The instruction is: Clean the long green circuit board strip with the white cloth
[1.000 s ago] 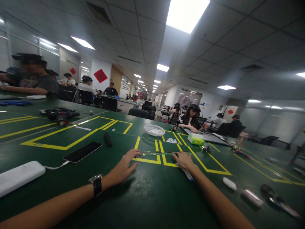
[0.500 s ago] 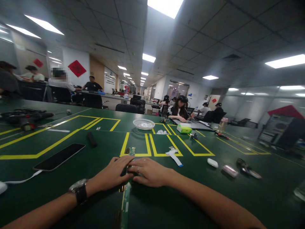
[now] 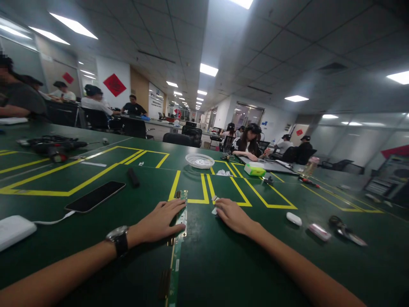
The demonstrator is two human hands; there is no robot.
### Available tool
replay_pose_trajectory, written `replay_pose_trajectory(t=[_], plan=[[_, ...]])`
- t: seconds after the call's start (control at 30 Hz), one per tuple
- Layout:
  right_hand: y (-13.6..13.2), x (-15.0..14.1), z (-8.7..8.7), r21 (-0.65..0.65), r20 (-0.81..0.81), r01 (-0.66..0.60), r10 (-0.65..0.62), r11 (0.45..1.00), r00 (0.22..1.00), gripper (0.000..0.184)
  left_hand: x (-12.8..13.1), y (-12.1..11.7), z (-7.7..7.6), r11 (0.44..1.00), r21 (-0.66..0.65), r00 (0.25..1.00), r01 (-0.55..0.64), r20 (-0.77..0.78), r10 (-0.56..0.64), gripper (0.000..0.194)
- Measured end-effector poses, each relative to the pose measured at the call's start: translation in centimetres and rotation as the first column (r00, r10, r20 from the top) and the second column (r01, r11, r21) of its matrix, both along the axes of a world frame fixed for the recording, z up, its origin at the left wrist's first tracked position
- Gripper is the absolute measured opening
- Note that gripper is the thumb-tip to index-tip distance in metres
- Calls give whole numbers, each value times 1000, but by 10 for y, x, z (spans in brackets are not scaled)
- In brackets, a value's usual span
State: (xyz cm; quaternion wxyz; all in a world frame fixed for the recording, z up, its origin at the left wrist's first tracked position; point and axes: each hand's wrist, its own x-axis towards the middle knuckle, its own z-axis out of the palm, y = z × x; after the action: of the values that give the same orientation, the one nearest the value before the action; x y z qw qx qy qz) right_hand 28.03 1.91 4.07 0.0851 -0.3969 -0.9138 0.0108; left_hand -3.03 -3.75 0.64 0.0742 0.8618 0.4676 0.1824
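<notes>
A long narrow green circuit board (image 3: pixel 179 238) lies lengthwise on the green table (image 3: pixel 223 264), running from the yellow tape line towards me. My left hand (image 3: pixel 159 221), with a watch on its wrist, rests flat on the board's middle, fingers stretched out. My right hand (image 3: pixel 232 215) lies to the right of the board, fingers curled down onto a small white strip (image 3: pixel 214 200) at the yellow line.
A black phone (image 3: pixel 95 196) with a white cable and a white power bank (image 3: pixel 12 230) lie at left. A white basket (image 3: pixel 200 160), a green box (image 3: pixel 254 170), small white and pink cases (image 3: pixel 294 218) and tools lie further off. Other people sit at the tables behind.
The board has been turned from lying crosswise at the yellow line to pointing towards me. My right hand has left the board and moved right onto the white strip.
</notes>
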Motion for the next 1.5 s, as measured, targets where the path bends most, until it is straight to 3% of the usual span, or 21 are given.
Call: replay_pose_trajectory(t=[0.1, 0.2, 0.53, 1.07, 1.3, 1.5], plan=[[-27, -22, 0, -16, -106, -265, 262, 964, 959, 38, 0, 2, -3, 1000, 10, 1000, -4, -29, 4, 68], [-46, -33, 2, -33, -142, -356, 349, 934, 926, 37, -2, 4, -7, 1000, 30, 999, 2, -37, -1, 66], [-56, -34, 1, -58, -146, -388, 376, 920, 915, 38, 3, -1, 0, 1000, 4, 999, -24, -41, 24, 70], [-57, -33, 3, -72, -144, -402, 389, 913, 910, 40, -3, 5, -10, 1000, 15, 1000, -10, -15, 10, 68], [-57, -33, 2, -65, -155, -407, 394, 911, 906, 39, -1, 2, -3, 1000, -1, 999, -6, -33, 6, 68], [-52, -35, 3, -90, -204, -473, 449, 876, 870, 38, 0, 1, 0, 1000, -3, 997, 19, -71, -19, 66]])
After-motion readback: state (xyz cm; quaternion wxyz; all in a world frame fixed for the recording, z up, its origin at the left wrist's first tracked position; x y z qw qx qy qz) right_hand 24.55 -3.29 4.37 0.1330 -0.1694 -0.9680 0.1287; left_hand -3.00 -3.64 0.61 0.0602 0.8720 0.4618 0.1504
